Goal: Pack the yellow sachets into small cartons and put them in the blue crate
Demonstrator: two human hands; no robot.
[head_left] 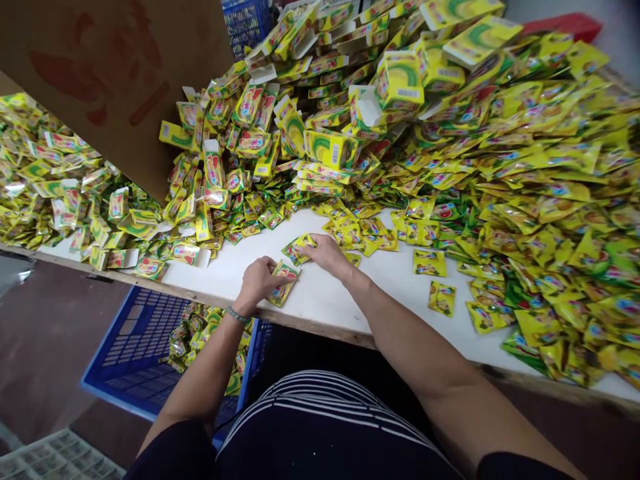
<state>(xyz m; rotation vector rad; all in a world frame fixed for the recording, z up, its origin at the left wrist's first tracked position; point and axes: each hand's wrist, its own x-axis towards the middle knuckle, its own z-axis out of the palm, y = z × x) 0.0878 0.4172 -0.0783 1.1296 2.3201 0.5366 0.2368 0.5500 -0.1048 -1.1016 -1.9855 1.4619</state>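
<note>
My left hand [259, 283] is closed on a small yellow and green printed box [283, 288] at the front edge of the white table [230, 273]. Just beyond it, my right hand [327, 255] pinches yellow and green packets [297, 249], their near end close to the box's upper end. Whether the two touch I cannot tell. How many packets the right fingers hold is hidden. More yellow packets [373, 233] lie right behind my right hand, and two single ones [442, 298] lie farther right.
A heap of printed boxes [330, 148] rises at the back, and a deep pile of packets [545, 193] covers the right side. A large cardboard carton [115, 73] stands at left. Below the table edge, a blue crate [135, 373] holds filled-looking boxes. A white tray [60, 457] is at lower left.
</note>
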